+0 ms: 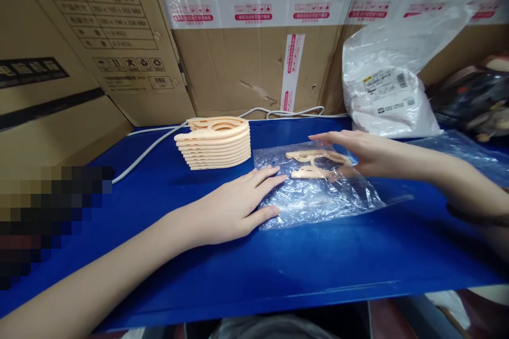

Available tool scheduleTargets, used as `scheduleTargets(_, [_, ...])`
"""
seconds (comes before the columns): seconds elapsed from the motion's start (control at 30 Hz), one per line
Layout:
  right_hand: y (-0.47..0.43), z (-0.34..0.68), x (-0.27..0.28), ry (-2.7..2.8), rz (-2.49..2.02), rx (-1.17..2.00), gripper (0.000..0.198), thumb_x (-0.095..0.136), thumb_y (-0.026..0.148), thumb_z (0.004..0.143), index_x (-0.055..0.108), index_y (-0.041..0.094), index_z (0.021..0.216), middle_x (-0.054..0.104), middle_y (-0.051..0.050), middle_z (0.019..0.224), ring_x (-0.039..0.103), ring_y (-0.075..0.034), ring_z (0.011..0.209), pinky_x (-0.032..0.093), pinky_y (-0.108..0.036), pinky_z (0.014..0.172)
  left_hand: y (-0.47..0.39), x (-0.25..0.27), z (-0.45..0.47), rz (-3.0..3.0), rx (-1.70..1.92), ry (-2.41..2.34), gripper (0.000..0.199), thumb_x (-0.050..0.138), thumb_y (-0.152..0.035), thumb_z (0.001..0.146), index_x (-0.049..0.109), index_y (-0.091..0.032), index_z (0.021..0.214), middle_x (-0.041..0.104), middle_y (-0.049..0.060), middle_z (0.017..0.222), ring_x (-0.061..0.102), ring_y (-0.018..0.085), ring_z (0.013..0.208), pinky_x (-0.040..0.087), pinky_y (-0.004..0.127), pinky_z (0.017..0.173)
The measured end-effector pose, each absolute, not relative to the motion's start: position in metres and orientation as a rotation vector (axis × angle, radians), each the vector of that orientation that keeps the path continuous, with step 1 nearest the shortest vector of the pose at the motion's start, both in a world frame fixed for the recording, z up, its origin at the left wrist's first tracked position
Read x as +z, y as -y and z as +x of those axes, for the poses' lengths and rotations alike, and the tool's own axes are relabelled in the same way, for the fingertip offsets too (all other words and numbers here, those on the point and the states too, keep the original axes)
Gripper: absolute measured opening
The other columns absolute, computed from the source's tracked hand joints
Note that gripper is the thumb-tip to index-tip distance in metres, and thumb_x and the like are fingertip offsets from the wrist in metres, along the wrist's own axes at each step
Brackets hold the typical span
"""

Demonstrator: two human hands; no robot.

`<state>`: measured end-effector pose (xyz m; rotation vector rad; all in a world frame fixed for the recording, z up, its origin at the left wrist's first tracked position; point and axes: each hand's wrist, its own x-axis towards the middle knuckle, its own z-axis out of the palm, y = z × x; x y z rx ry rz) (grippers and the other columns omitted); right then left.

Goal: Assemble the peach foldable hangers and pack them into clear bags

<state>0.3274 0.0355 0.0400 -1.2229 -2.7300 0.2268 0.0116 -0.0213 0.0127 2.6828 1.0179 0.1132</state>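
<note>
A clear plastic bag (318, 205) lies on the blue table surface with a cream plastic piece, apparently a folding hanger (304, 174), seen through it. My left hand (242, 204) rests on the bag's left edge, palm down, with fingers spread. From the right, my right hand (353, 152) reaches over the hanger's right end. Its fingers stretch to the left along the bag's far edge, and its thumb lies lower, close to the hanger; whether it touches the hanger is unclear. Behind my left hand stands a neat stack of similar cream folding hangers (214, 143).
Cardboard boxes (246, 58) wall off the back and left. A white cable (153, 153) runs behind the stack. A white labelled package (389, 95) stands at the back right, near dark bagged items (473, 95) and another clear bag (473, 156). The blue table's front edge (302, 302) is close.
</note>
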Motion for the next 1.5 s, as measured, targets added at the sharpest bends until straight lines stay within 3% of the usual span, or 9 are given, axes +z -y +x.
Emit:
scheduleTargets(0.17, [-0.042,0.351,0.041,2.664,-1.444,0.340,0.081,0.066,0.060,0.078,0.038,0.026,0.147,0.064,-0.012,0.122,0.062,-0.030,0.105,0.051,-0.042,0.085,0.023,0.013,0.015,2.706,0.114,-0.947,0.049,0.032,-0.040,0.104,0.030,-0.026,0.151,0.025,0.006,0.160,0.026,0.025,0.146,0.022,0.050,0.120])
scheduleTargets(0.3, [-0.048,0.350,0.037,2.634,-1.424,0.462,0.075,0.065,0.056,0.081,0.042,0.023,0.144,0.067,-0.010,0.110,0.064,-0.027,0.097,0.050,-0.041,0.083,0.023,0.014,0.016,2.722,0.108,-0.882,0.047,0.030,-0.035,0.105,0.031,-0.028,0.151,0.024,0.004,0.160,0.025,0.023,0.147,0.019,0.050,0.121])
scheduleTargets(0.47, [-0.051,0.323,0.025,2.459,-1.269,0.634,0.075,0.068,0.052,0.079,0.043,0.015,0.140,0.065,-0.013,0.112,0.062,-0.023,0.091,0.049,-0.038,0.079,0.022,0.013,0.015,2.748,0.141,-0.867,0.047,0.032,-0.033,0.104,0.031,-0.031,0.151,0.026,0.002,0.160,0.025,0.024,0.147,0.017,0.052,0.121])
scheduleTargets(0.9, [-0.048,0.303,0.010,2.285,-1.281,0.584,0.070,0.071,0.057,0.071,0.051,0.021,0.129,0.069,-0.008,0.104,0.059,-0.023,0.081,0.045,-0.040,0.073,0.023,0.011,0.015,2.726,0.151,-0.857,0.047,0.031,-0.035,0.104,0.035,-0.025,0.150,0.024,0.002,0.160,0.022,0.019,0.148,0.020,0.039,0.122])
scheduleTargets(1.5, [-0.042,0.296,0.003,2.319,-1.176,0.450,0.075,0.067,0.056,0.080,0.042,0.018,0.139,0.068,-0.010,0.106,0.061,-0.023,0.081,0.048,-0.040,0.075,0.024,0.015,0.015,2.759,0.141,-0.852,0.046,0.034,-0.027,0.102,0.038,-0.025,0.148,0.029,0.004,0.159,0.028,0.020,0.146,0.025,0.043,0.120])
